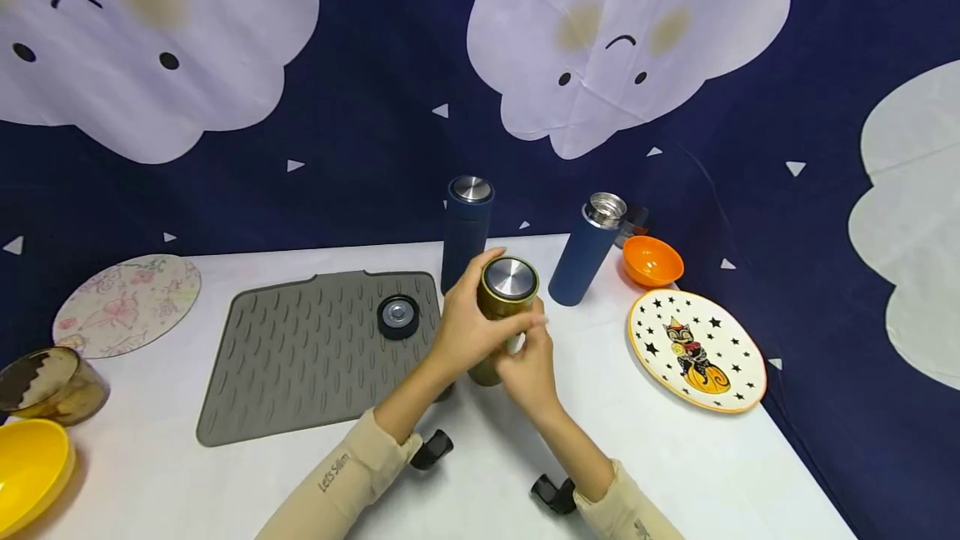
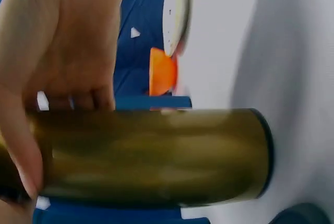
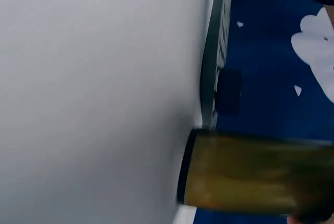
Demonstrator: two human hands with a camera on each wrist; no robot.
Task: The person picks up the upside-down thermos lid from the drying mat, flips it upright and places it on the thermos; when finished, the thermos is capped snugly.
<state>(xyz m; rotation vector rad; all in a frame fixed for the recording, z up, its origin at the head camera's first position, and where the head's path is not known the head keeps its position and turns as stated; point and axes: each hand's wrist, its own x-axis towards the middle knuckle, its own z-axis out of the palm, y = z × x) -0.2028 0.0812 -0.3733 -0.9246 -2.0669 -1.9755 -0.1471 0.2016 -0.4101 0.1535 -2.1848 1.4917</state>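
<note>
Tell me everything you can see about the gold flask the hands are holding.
The gold flask is a slim cylinder with a dull olive-gold, metallic-looking body, a shiny silver disc on its cap and a dark rim at its base. It stands about upright at the middle of the white table, just right of the grey mat. The left hand grips its upper body; the right hand holds it from the front, fingers just below the cap.
</note>
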